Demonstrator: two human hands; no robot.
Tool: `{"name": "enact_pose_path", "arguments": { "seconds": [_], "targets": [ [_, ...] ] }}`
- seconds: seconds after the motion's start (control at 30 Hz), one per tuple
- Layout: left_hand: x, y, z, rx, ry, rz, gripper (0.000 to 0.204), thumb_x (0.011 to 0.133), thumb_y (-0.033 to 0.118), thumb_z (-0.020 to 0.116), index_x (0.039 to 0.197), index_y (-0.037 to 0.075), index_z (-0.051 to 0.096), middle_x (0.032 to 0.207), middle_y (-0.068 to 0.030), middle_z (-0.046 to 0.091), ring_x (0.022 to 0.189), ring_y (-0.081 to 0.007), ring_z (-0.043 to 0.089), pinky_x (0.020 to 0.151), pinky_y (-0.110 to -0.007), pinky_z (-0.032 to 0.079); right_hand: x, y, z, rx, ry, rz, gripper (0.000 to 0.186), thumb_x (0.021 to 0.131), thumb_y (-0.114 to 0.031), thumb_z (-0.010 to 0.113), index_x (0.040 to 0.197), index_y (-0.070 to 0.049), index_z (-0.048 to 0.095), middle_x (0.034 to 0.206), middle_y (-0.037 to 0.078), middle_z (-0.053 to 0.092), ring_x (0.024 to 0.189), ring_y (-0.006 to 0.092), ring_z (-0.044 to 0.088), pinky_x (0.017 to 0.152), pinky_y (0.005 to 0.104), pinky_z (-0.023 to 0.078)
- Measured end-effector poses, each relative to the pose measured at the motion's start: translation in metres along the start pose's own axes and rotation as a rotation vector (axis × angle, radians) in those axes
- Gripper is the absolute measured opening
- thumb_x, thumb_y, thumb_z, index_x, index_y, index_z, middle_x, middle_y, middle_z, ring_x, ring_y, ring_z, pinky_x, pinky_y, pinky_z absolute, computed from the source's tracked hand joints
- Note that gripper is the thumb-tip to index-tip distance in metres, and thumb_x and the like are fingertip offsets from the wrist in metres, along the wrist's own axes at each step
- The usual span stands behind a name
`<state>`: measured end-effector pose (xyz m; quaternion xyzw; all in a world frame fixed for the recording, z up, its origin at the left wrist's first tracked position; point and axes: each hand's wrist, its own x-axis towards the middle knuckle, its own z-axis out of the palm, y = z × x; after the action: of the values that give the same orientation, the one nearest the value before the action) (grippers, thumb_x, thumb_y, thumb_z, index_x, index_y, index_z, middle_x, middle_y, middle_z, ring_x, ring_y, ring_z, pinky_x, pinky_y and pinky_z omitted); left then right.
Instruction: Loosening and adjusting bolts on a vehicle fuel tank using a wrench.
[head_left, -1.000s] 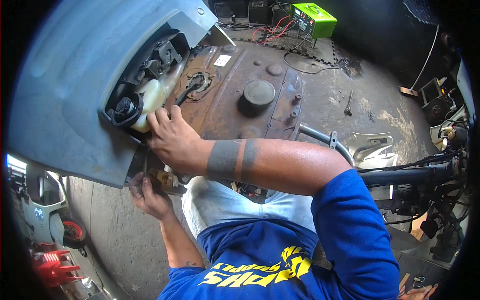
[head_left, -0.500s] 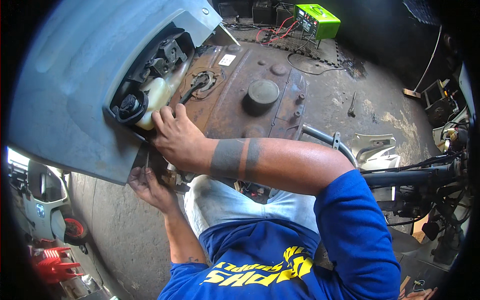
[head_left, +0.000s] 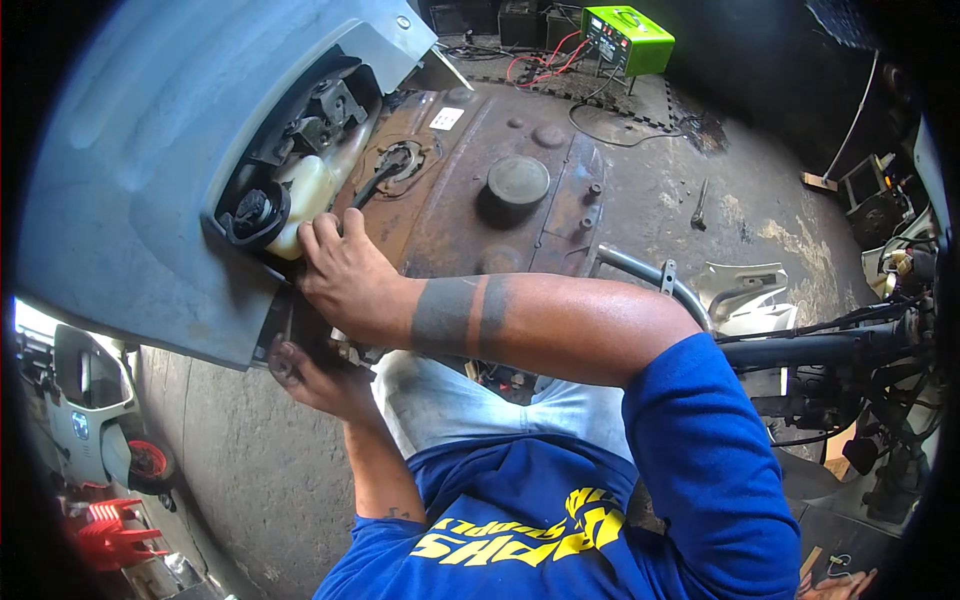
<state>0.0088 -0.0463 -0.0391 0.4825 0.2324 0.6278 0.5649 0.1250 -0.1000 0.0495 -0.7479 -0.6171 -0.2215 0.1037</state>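
My right hand (head_left: pixel 350 275) reaches across to the gap between a rusty metal tank (head_left: pixel 470 215) and a grey-blue body panel (head_left: pixel 130 190). Its fingers are curled beside a translucent white reservoir (head_left: pixel 308 190), and whatever they grip is hidden. A black hose (head_left: pixel 375 186) runs from a round fitting (head_left: pixel 402 160) on the tank to near these fingertips. Below, my left hand (head_left: pixel 318 382) is closed under the panel's edge. A thin metal shaft (head_left: pixel 291 322) rises from its fingers, its kind unclear in the shadow.
A round cap (head_left: pixel 518 181) sits on the tank. Beyond stands a green charger (head_left: pixel 628 40) with red cables. A wrench-like tool (head_left: pixel 701 204) and a white fairing piece (head_left: pixel 745 295) lie on the floor. At right is a motorcycle frame (head_left: pixel 820 345); another scooter (head_left: pixel 95 400) stands at left.
My left hand has shifted slightly right and turned, its fingers now darker in the shadow. The right hand keeps its place by the reservoir; the whole view has shifted a little.
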Motion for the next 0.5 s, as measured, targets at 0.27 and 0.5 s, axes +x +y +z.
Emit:
{"name": "enact_pose_path", "arguments": {
  "seconds": [0.27,0.5],
  "targets": [
    [0.048,-0.015,-0.022,-0.118,-0.142,-0.267,0.041,0.097,0.019,0.047,0.127,-0.009,0.046,0.125,-0.0195,0.053,0.112,-0.0286,0.055,0.096,-0.04,0.045,-0.001,-0.002,-0.002,0.039,-0.019,0.01,0.027,0.073,-0.028,0.062,0.091,-0.012,0.073,0.096,0.011,0.051,0.099,0.0274,0.045,0.078,0.0415,0.033],
    [0.079,-0.022,-0.029,-0.27,-0.166,-0.606,0.039,0.096,0.021,0.038,0.117,-0.007,0.055,0.112,-0.0169,0.06,0.102,-0.0275,0.06,0.09,-0.038,0.047,0.001,-0.001,0.001,0.01,0.038,0.01,0.029,0.074,-0.033,0.061,0.09,-0.013,0.075,0.095,0.01,0.051,0.099,0.0276,0.044,0.08,0.0424,0.032]
  ]
}}
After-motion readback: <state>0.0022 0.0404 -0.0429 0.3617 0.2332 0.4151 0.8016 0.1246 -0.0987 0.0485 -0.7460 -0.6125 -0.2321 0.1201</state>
